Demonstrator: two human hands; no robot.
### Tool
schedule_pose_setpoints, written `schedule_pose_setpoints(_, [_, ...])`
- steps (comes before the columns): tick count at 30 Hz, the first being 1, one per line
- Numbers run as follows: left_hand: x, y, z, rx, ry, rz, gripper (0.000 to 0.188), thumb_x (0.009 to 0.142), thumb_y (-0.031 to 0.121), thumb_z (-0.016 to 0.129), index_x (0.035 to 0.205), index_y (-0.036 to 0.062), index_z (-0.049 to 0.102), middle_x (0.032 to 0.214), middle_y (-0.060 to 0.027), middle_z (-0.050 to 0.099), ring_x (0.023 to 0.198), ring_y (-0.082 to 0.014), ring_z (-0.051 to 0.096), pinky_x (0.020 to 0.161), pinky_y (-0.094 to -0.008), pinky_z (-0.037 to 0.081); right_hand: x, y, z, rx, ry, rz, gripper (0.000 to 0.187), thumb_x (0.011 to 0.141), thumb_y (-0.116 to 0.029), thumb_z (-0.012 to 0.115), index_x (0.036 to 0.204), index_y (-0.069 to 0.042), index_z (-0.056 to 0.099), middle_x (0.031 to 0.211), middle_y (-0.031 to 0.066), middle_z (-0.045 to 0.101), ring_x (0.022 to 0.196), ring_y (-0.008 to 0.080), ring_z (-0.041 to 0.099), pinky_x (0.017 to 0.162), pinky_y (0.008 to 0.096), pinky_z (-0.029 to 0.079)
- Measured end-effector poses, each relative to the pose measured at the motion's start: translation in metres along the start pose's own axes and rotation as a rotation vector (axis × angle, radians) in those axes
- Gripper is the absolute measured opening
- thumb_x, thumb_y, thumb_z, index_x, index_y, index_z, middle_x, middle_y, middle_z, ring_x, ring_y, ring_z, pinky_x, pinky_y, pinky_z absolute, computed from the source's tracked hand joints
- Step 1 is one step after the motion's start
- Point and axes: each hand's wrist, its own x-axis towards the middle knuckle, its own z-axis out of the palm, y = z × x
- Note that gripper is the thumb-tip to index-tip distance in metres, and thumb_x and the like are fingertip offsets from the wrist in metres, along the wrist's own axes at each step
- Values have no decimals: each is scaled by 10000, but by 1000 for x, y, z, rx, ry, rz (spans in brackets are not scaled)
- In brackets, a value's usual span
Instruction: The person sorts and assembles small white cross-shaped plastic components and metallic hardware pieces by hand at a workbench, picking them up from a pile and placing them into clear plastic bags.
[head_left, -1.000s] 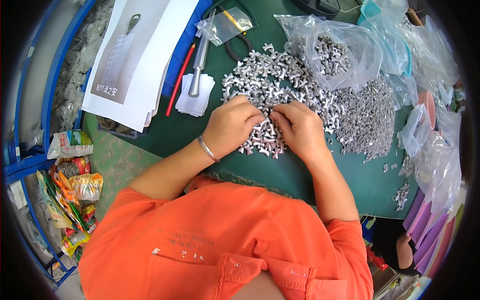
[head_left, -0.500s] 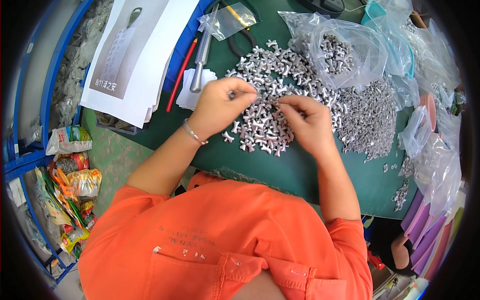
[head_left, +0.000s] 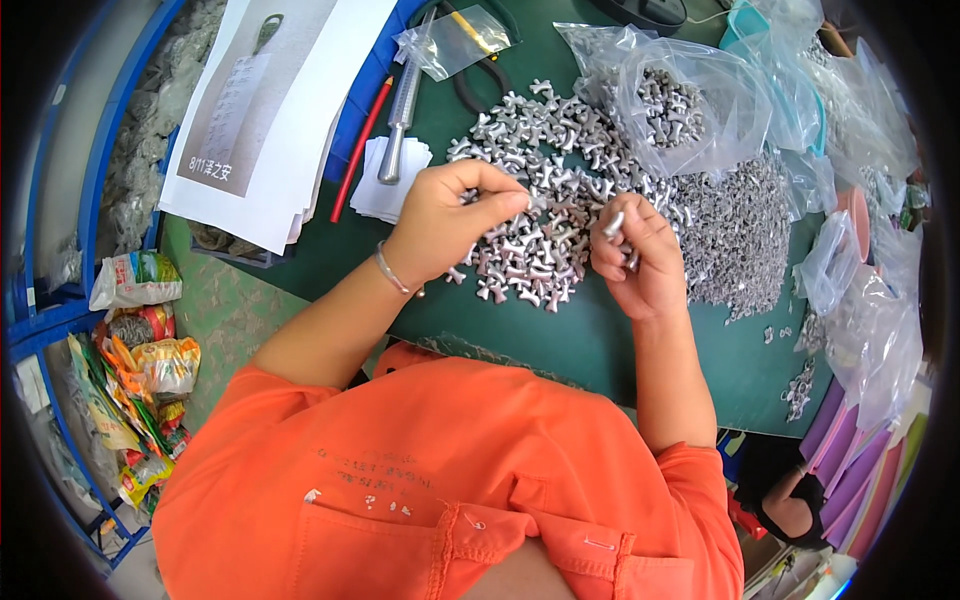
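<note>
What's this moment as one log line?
left hand: above bone-shaped pieces, contents unclear | right hand: holding silvery piece | nearby: plastic bag

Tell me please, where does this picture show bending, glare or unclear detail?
In the head view, the blue shelf frame curves near the dark rim, the clear plastic bag and bone-shaped metal pieces catch pale glints, and the silver fittings crowd too finely to tell apart.

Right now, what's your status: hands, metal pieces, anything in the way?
Left fingers pinched over metal pile, contents unclear. Right fingers gripping a silver piece. Plastic bag at the pile's far right, clear of both.
</note>
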Motion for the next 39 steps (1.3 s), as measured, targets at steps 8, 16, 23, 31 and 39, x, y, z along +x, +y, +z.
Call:
schedule_pose_setpoints(8, [-2, 16, -26, -1177, 128, -630, 61, 893, 63, 478, 874, 57, 535, 719, -11, 459, 566, -67, 411, 465, -197, 333, 24, 15, 27, -1358, 20, -474, 127, 777, -94, 657, 890, -37, 646, 690, 99, 619, 615, 235, 603, 573, 338, 485])
schedule_pose_setpoints(16, [0, -1, -14, 150, 5, -139, 93, 732, 38, 706, 802, -1, 658, 620, 20, 482, 579, -84, 456, 523, -243, 385, 18, 5, 33, -1086, 111, -152, 88, 785, -61, 650, 838, 7, 631, 739, 106, 621, 689, 183, 602, 634, 269, 470])
schedule_pose_setpoints(23, [-5, -7, -6, 336, -6, -55, 115, 722, 31, 700, 821, 5, 649, 669, -28, 520, 593, -109, 484, 553, -245, 402, 17, 14, 21, -1525, 56, -516, 118, 771, -72, 643, 884, -41, 646, 745, 112, 598, 674, 275, 593, 613, 336, 472])
schedule_pose_setpoints(31, [-11, 0, -17, -696, 39, -638, 114, 862, 75, 603, 955, 11, 586, 801, -56, 610, 522, -25, 405, 430, -156, 299, 23, 21, 30, -1850, 28, -568, 62, 746, -101, 652, 798, -94, 619, 750, 83, 588, 686, 295, 590, 581, 375, 480])
schedule_pose_setpoints(39, [-22, -11, -27, -1236, -196, -580, 185, 893, 157, 471, 943, 10, 571, 953, -120, 564, 620, -86, 465, 455, -177, 355, -1, 1, 0, -43, -84, -77, 153, 931, -204, 489, 885, -57, 489, 818, 72, 485, 590, 125, 407, 439, 217, 330])
